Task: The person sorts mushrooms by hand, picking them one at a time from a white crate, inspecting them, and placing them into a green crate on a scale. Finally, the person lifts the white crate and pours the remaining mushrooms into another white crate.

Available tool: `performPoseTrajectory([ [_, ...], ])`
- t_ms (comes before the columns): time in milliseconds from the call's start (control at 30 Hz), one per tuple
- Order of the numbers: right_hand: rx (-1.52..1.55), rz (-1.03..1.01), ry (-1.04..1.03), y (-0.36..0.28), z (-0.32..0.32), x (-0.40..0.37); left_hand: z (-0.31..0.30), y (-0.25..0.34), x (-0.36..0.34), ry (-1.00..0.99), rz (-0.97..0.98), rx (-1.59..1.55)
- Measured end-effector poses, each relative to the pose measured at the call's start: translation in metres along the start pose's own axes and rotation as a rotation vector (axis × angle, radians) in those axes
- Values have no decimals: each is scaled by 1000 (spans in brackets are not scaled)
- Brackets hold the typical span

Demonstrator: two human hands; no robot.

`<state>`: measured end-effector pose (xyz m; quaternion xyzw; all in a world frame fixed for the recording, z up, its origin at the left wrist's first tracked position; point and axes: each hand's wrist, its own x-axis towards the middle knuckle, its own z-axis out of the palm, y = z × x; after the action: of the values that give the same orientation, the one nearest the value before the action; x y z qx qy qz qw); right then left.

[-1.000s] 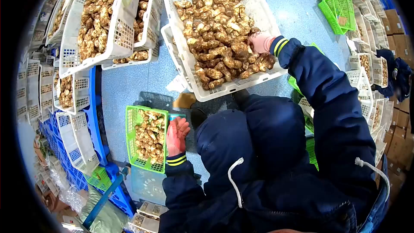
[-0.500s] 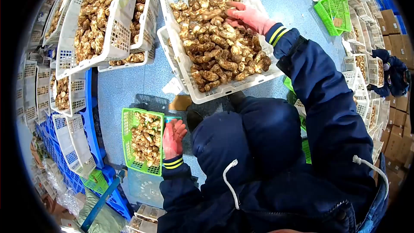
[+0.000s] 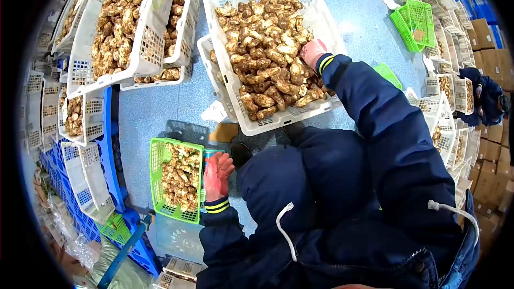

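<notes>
Touching mushrooms (image 3: 262, 56), the right hand (image 3: 315, 53) may or may not grip one; the left hand (image 3: 217, 176) is uncurled.

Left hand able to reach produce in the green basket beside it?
Likely yes: the left hand is beside the green basket, whose open top leaves the produce exposed; only its near side seems in the way.
</notes>
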<state>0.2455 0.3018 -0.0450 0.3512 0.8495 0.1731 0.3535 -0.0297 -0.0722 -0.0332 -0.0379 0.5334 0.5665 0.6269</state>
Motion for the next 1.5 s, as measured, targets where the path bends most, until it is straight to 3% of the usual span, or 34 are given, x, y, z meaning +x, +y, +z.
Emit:
performPoseTrajectory([
  [100,32,-36,84,4,42,26,-4,-1,4,-17,-4,-15],
  [133,50,-59,2,18,-8,-8,-6,-2,7,-26,-2,8],
  [167,29,-70,-16,24,-15,-8,-8,-3,8,-31,0,30],
  [233,253,6,70,43,-55,-23,-11,-5,10,-54,-8,-3],
  [300,522,198,19,58,-81,-22,-11,-7,13,-29,-6,5],
  [333,606,225,338,60,-79,-24,-11,-7,14,-16,-11,11],
  [367,749,240,436,62,-79,-18,-10,-6,15,-16,-13,9],
  [433,898,275,341,60,-78,-8,-11,-4,16,-32,-8,11],
  [500,1084,139,168,48,-75,1,-14,-4,18,-50,3,-17],
  [533,1062,62,82,43,-72,2,-15,-4,19,-71,14,-44],
  [567,1064,53,143,28,-58,9,-15,-5,19,-70,14,-46],
  [667,941,18,65,8,-64,6,-7,2,18,-37,6,-33],
  [700,1112,30,147,8,-55,14,-5,5,17,-30,10,-37],
  [767,1842,-84,111,18,-54,12,-1,10,13,-67,31,-73],
  [800,2035,-169,19,27,-52,4,-1,11,11,-105,47,-82],
  [967,2605,-462,-200,43,-79,-62,2,10,3,-138,112,-33],
  [1067,2757,-300,-111,33,-108,-87,5,10,0,-118,63,15],
  [1100,2781,-454,-101,34,-105,-91,6,11,-1,-119,69,14],
  [1167,2642,-510,-128,34,-108,-87,5,11,-6,-92,57,19],
  [1233,2501,-375,-117,40,-106,-76,-3,6,-4,-114,51,6],
  [1267,2467,-178,-32,36,-100,-60,-5,3,-3,-98,60,-37],
  [1300,2584,-205,25,37,-109,-53,-6,3,-1,-84,68,-77],
  [1367,2515,-71,208,50,-138,-69,-8,4,3,-90,40,-66],
  [1400,2271,-19,257,49,-124,-44,-8,4,4,-103,35,-79],
  [1433,1807,44,233,60,-106,-32,-9,4,4,-118,29,-93],
  [1500,1008,251,51,57,-56,-2,-11,3,8,-177,19,-32],
])
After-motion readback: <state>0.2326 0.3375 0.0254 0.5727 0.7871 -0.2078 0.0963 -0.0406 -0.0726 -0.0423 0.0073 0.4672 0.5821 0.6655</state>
